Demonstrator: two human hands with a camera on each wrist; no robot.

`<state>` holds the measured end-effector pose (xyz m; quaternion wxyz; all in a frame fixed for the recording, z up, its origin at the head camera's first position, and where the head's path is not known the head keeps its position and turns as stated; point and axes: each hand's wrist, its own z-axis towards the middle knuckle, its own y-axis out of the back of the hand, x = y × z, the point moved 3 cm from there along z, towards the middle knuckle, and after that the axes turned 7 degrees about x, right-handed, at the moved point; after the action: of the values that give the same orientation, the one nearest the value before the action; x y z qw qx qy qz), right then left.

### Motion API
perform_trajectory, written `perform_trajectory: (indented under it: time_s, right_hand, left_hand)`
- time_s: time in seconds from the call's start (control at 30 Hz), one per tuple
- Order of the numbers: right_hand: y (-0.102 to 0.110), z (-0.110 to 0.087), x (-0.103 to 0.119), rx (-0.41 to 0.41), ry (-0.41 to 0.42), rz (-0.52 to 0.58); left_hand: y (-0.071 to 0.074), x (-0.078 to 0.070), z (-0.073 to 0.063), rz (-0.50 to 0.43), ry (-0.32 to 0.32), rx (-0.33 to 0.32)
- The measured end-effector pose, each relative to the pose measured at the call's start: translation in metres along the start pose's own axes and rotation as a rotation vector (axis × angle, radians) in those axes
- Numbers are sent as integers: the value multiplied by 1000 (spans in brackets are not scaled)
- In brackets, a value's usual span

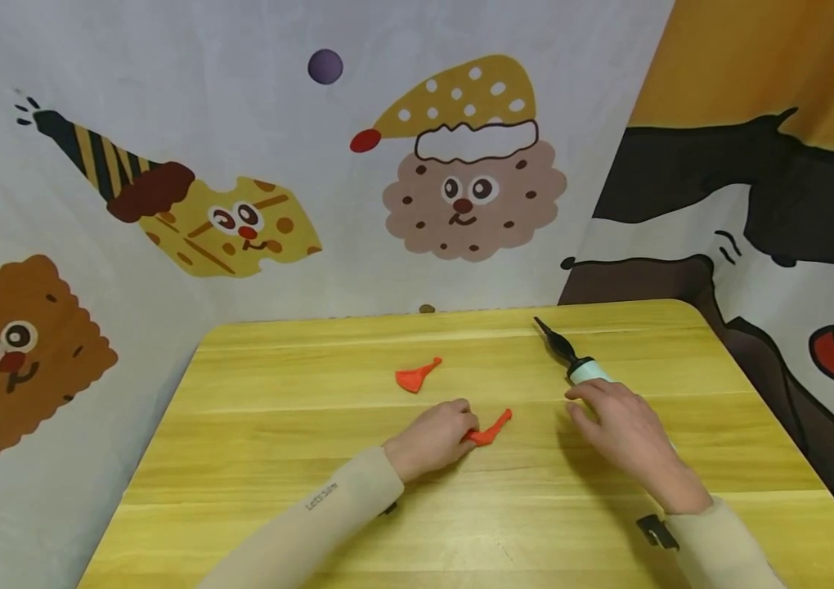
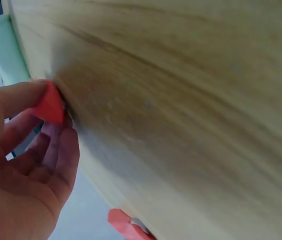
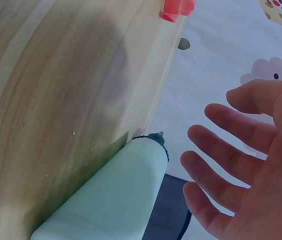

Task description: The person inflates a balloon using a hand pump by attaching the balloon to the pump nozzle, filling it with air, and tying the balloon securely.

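With thumb and fingertips, my left hand [image 1: 437,440] pinches a flat, uninflated red balloon [image 1: 492,433] on the table; its neck points away to the right. The left wrist view shows the wide end of this balloon [image 2: 51,106] between thumb and fingers. A second limp red balloon [image 1: 413,379] lies farther back, beyond the left hand. On the right is a balloon pump [image 1: 588,370] with a mint-green barrel and black nozzle, lying on its side. My right hand [image 1: 629,429] hovers over the barrel, its fingers spread and loosely bent, apart from the pump in the right wrist view.
The wood-grain table [image 1: 299,384] has rounded far corners. Behind it hangs a white cloth [image 1: 358,286] printed with cartoon biscuits, and a darker patterned cloth [image 1: 682,180] hangs on the right. The pump's nozzle points toward the far edge.
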<state>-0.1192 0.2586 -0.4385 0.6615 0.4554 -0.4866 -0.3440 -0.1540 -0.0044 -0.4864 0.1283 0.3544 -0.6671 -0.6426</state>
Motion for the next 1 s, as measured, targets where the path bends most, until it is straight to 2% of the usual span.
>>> perform_trajectory:
  time_s: [0.07, 0.13, 0.2, 0.27, 0.37, 0.53, 0.63, 0.7, 0.83, 0.93, 1.0]
  right_hand:
    - [-1, 0, 0, -1, 2, 2]
    - [-1, 1, 0, -5, 6, 3]
    - [-2, 1, 0, -9, 9, 4]
    - [-3, 1, -1, -12, 9, 4]
    - [-4, 2, -2, -13, 6, 3]
    - [-6, 2, -4, -5, 4, -2]
    - [-6, 2, -5, -4, -1, -6]
    - [-6, 2, -5, -4, -6, -3]
    - [-6, 3, -6, -2, -8, 3]
    - [-5, 3, -7, -1, -5, 8]
    - [-5, 4, -8, 2, -8, 11]
  left_hand:
    - [1, 5, -2, -51, 22, -27]
    - [2, 11, -6, -141, 47, -67]
    - [5, 18, -11, -277, 64, -120]
    - [8, 24, -17, -456, 66, -176]
    - [13, 34, -25, -830, 56, -263]
    - [17, 49, -32, -1535, 60, -450]
    - [17, 56, -34, -1826, 73, -562]
    - [17, 58, -36, -1934, 90, -602]
    - [14, 62, -41, -2062, 120, -655]
    - [12, 63, -45, -2102, 133, -677]
    - [10, 64, -48, -2082, 142, -682]
